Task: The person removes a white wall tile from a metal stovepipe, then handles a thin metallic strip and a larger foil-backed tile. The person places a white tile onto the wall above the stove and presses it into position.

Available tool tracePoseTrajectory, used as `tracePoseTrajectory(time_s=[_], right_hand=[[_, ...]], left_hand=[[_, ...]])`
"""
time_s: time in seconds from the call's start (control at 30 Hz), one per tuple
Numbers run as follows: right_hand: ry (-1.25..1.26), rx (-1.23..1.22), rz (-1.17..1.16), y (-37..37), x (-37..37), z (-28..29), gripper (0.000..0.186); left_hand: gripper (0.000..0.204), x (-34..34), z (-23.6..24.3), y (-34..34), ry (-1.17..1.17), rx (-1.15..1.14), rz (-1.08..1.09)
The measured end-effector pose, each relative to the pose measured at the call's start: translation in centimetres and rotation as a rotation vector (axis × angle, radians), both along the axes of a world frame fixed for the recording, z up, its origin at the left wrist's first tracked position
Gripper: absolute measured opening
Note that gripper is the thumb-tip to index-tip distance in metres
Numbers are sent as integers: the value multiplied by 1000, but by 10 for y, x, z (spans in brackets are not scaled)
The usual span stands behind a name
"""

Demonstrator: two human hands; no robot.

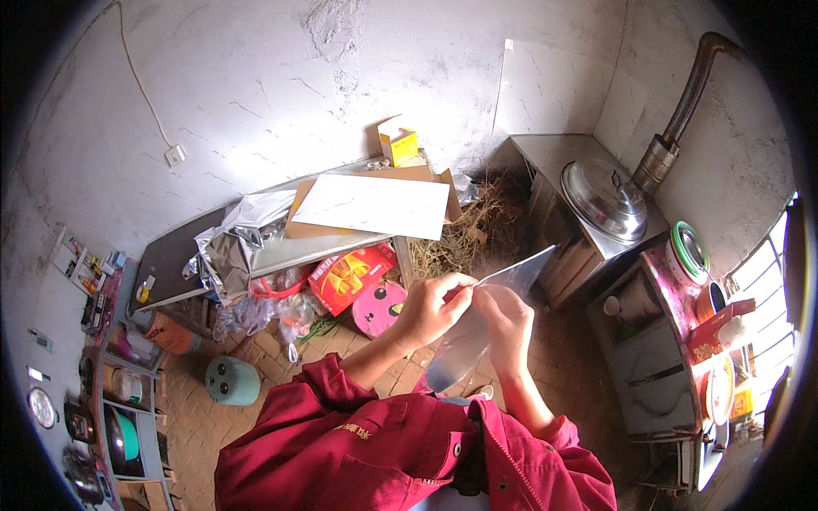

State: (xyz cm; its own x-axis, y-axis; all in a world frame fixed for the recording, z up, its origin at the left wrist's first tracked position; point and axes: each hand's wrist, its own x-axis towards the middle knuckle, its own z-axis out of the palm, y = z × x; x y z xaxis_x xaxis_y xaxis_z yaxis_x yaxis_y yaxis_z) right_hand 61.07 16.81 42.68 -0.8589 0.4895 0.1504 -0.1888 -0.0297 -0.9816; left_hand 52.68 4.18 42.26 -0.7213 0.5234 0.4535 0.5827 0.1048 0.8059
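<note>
Both hands meet in front of my chest on a thin, clear plastic sheet [460, 349]. Its upper part juts out beyond my fingers to the far right, with a pale straight edge. The lower part hangs down between my forearms, over the floor. My left hand [436, 308] pinches it between thumb and forefinger. Right beside it, my right hand [507, 330] is closed on the same sheet, its fingertips partly hidden. Ahead of the hands, a white marbled panel [375, 203] lies on brown cardboard [304, 223] on a long table [294, 253].
Crumpled silver foil [226, 255] drapes over the table's left part; a yellow box [398, 143] stands behind. Underneath are plastic bags and a red bag [349, 274]. A teal stool [232, 380] and pink round stool [377, 308] stand nearby. Right are straw [469, 230], a lidded stove [603, 200] and cabinet [645, 375].
</note>
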Motion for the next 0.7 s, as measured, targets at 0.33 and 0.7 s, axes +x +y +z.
tracePoseTrajectory(time_s=[0.33, 0.7], right_hand=[[63, 111, -30, 1, -2, -2, 10], [71, 54, -60, -1, -10, -17, 9]], left_hand=[[9, -2, 5, -1, -154, 61, -53], [8, -3, 4, -1, -185, 89, -26]])
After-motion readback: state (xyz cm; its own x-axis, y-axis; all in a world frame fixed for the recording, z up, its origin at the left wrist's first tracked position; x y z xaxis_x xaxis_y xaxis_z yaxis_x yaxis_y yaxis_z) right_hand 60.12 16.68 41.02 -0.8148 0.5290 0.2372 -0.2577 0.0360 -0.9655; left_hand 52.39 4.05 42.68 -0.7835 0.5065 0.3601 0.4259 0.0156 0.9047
